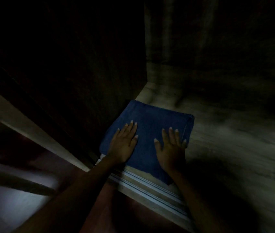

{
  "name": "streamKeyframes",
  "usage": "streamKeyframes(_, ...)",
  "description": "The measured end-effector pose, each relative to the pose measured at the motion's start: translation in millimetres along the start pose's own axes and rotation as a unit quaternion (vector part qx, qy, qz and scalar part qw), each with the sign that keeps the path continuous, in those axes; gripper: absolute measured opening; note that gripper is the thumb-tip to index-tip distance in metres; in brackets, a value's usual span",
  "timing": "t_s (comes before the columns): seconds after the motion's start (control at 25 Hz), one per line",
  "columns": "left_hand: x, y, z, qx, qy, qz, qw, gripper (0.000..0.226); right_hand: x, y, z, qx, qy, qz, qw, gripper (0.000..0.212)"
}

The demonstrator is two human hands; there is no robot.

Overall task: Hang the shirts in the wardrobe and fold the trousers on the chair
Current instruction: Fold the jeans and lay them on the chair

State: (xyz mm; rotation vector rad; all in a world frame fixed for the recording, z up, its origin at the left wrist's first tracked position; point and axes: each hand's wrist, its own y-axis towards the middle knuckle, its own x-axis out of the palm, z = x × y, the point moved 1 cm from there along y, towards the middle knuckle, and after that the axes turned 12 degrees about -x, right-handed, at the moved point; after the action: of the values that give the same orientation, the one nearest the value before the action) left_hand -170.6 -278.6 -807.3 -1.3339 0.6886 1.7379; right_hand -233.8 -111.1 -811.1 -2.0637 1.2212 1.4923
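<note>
**Two hands press a folded pair of blue trousers flat in a dim wardrobe**

The view is very dark and looks down from the person's head. A pair of blue denim trousers [150,118] lies folded into a neat, roughly square bundle on a pale shelf [225,132]. It sits just behind a striped sliding-door rail [150,187], and its near corner reaches out over that rail.

The left hand [125,145] rests palm down on the left half of the bundle. The right hand [171,147] rests on the right half, with its little finger at the folded right edge. On both hands the fingers [131,127] are straight and slightly spread. They lie flat on the cloth and grip nothing.

A dark panel [66,81] rises just to the left of the bundle. A dim greyish shape [200,31] at upper right may be hanging cloth, but it is too dark to tell. No chair is in view.

The step in hand looks like smoothing and settling the folded trousers. To do it well, press evenly from the middle out towards the edges and keep the layers lined up. Then slide the bundle back until its near corner clears the rail, so a door would not catch it. Denim is stiff and should hold the fold.

No brand, label or writing can be read.
</note>
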Motion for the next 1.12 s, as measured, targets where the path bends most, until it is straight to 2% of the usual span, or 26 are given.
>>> streamKeyframes(0.12, 7, 3, -2, 0.005, 0.009, 0.005, 1.0, 0.064, 4, 4, 0, 0.005, 0.001, 0.002, 1.0, 0.064)
streamKeyframes(0.24, 6, 2, -3, 0.001, 0.013, -0.023, 1.0, 0.061, 1, 1, 0, 0.008, -0.001, -0.039, 0.999, 0.077)
streamKeyframes(0.44, -5, 2, 5, -0.037, 0.016, -0.095, 0.995, 0.055, -14, 9, -4, 0.044, -0.002, -0.14, 0.989, 0.059)
streamKeyframes(0.52, -18, -11, 12, -0.067, -0.036, -0.166, 0.983, 0.056, -34, 10, -18, 0.072, -0.022, -0.146, 0.986, 0.051)
streamKeyframes(0.6, -43, -36, 20, -0.098, -0.164, -0.206, 0.96, 0.054, -56, 3, -40, 0.083, -0.028, -0.158, 0.984, 0.041)
streamKeyframes(0.68, -83, -65, 26, -0.136, -0.265, -0.178, 0.938, 0.049, -83, -8, -66, 0.093, 0.092, -0.165, 0.978, 0.035)
streamKeyframes(0.76, -126, -89, 27, -0.168, -0.284, -0.114, 0.937, 0.044, -105, -23, -92, 0.117, 0.206, -0.162, 0.958, 0.025)
streamKeyframes(0.84, -175, -114, 22, -0.192, -0.31, -0.068, 0.929, 0.034, -131, -33, -123, 0.117, 0.196, -0.168, 0.959, 0.018)
streamKeyframes(0.92, -224, -142, 20, -0.198, -0.343, -0.037, 0.918, 0.024, -157, -43, -155, 0.084, 0.154, -0.219, 0.96, 0.019)
streamKeyframes(1.04, -305, -184, 17, -0.215, -0.355, 0.006, 0.91, 0.021, -208, -52, -221, 0.064, 0.195, -0.257, 0.944, 0.015)
streamKeyframes(1.12, -363, -210, 12, -0.227, -0.362, 0.033, 0.904, 0.02, -243, -53, -267, 0.054, 0.202, -0.271, 0.94, 0.019)
